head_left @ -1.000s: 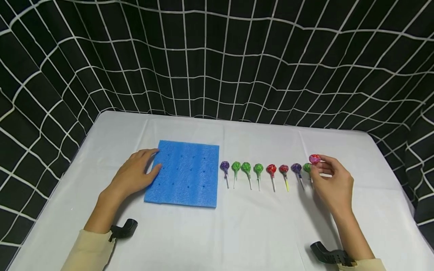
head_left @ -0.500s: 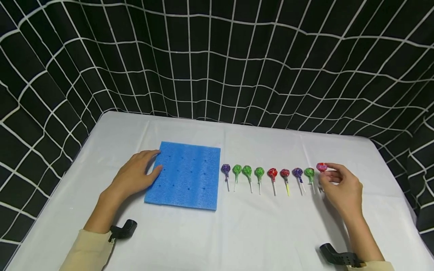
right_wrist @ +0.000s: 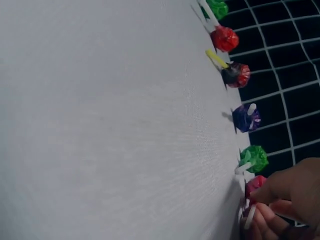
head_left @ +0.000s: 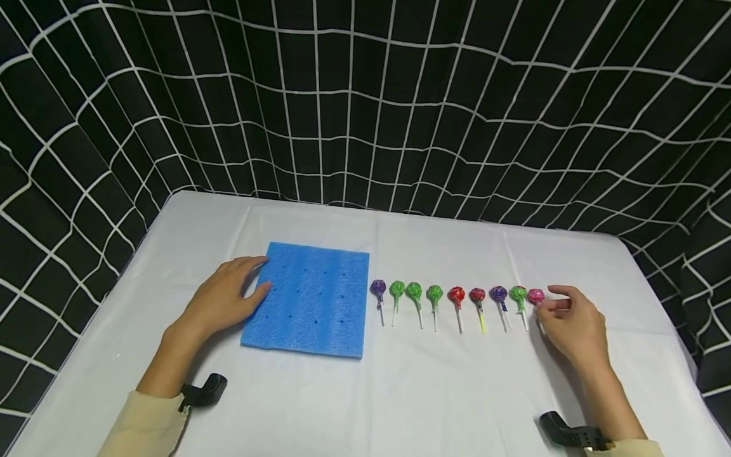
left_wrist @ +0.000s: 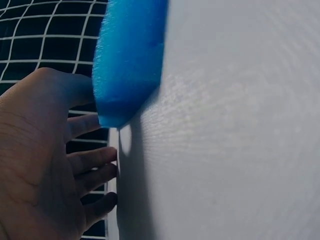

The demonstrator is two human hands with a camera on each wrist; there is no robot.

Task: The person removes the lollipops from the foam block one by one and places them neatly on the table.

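Observation:
A pink lollipop (head_left: pixel 535 296) is at the right end of a row of wrapped lollipops. My right hand (head_left: pixel 575 330) pinches it just below the candy; in the right wrist view its white stick (right_wrist: pixel 250 217) shows by the fingers. Closest to it lies a green lollipop (head_left: pixel 518 293), then a dark purple one (head_left: pixel 499 294). My left hand (head_left: pixel 221 298) touches the left edge of a blue foam board (head_left: pixel 320 308) dotted with small holes. Its fingers are loosely spread, with the thumb on the board's edge in the left wrist view.
Two red lollipops (head_left: pixel 456 296), several green ones and a purple one (head_left: pixel 379 289) continue the row leftward to the foam board. They lie on a white-covered table (head_left: pixel 428 393). Black cloth with white grid lines (head_left: pixel 365 95) hangs behind the table.
My right hand has moved right and down, bringing the pink lollipop from above a green one to the row's right end. My left hand stays at the board's edge.

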